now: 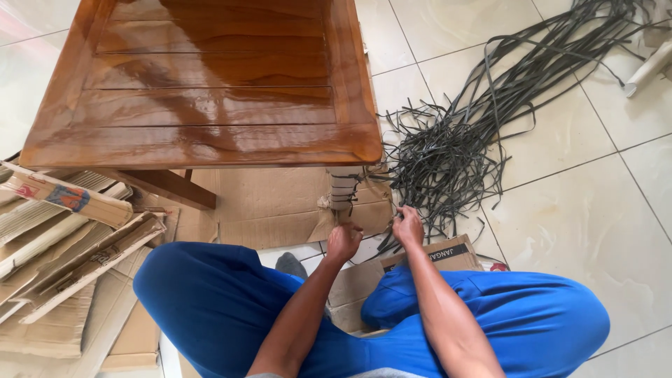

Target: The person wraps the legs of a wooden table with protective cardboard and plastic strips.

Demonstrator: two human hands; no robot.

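Floor: pale glossy tiled floor (595, 210), flattened brown cardboard sheets (273, 203) under my crossed legs in blue trousers (210, 301).
Table: glossy reddish-brown wooden table (210, 84); its wrapped leg (343, 189) stands just before me.
Strips: tangled pile of dark grey flat plastic strips (448, 147), right of the leg.
Left hand (344, 239): fingers curled shut at the leg's foot; what they pinch, I cannot tell.
Right hand (407, 225): closed on a strip end beside the leg.

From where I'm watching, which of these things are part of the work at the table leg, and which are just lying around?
In use:
left hand
right hand
table leg, wrapped in cardboard
dark strap at the hands
strap pile
wooden table

Lying about:
folded cardboard stack
flat cardboard under the table
small box
white tube
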